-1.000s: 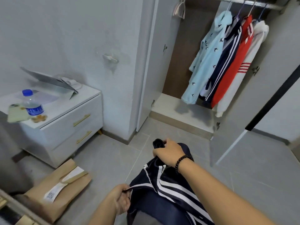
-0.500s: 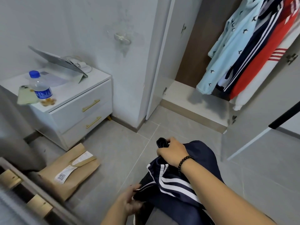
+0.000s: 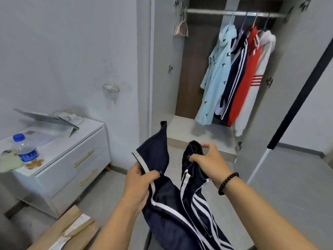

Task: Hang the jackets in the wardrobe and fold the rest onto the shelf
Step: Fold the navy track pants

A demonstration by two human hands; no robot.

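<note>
A navy garment with white stripes [image 3: 173, 210] hangs between my two hands in front of the open wardrobe. My left hand [image 3: 138, 184] grips its left edge near the white trim, where a flap sticks up. My right hand [image 3: 207, 159] grips a bunched part on the right. Inside the wardrobe, a rail [image 3: 234, 13] carries several hung jackets: light blue [image 3: 214, 78], navy striped [image 3: 234, 73], red [image 3: 246, 76] and white [image 3: 259, 83]. Empty pink hangers [image 3: 181, 27] hang at the rail's left end. The wardrobe's pale bottom shelf [image 3: 191, 134] lies below the jackets.
A white nightstand [image 3: 72, 159] stands at the left with a water bottle [image 3: 25, 150], a tilted tablet [image 3: 45, 117] and a green phone [image 3: 9, 163]. A brown paper package [image 3: 66, 231] lies on the floor. The right wardrobe door [image 3: 288, 87] stands open.
Both hands have risen with the navy garment and spread apart. My left hand moved up to grip the trimmed edge. The view tilted up, showing the rail.
</note>
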